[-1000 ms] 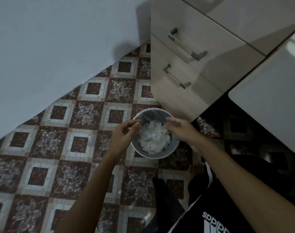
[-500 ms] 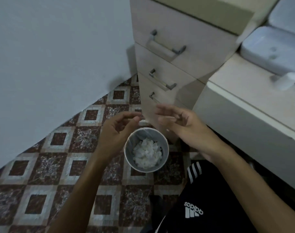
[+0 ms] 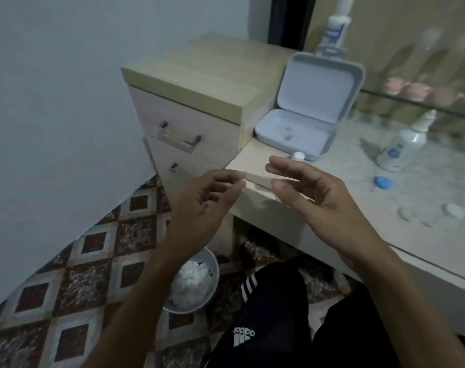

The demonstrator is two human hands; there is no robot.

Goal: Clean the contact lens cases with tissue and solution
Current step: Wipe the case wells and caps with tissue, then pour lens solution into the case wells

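Note:
My left hand (image 3: 207, 205) and my right hand (image 3: 316, 192) hover empty in front of the table edge, fingers loosely relaxed. A white hinged lens case box (image 3: 305, 112) stands open on the table (image 3: 385, 235), behind my right hand. A small white cap (image 3: 298, 155) sits just in front of it. A solution bottle (image 3: 403, 147) stands further right, with a blue cap (image 3: 384, 181) below it. Small round white lens case pieces (image 3: 454, 211) lie at the right. A second bottle (image 3: 336, 30) shows behind the box.
A small bin (image 3: 210, 264) full of crumpled white tissue stands on the patterned floor under my left forearm. A drawer unit (image 3: 188, 123) with metal handles stands left of the table. A wall (image 3: 53, 102) fills the left. My knees in dark shorts are below.
Both hands have lifted away from the bin up to table height, and my view has risen from the floor to the table. The bin now lies below my left forearm.

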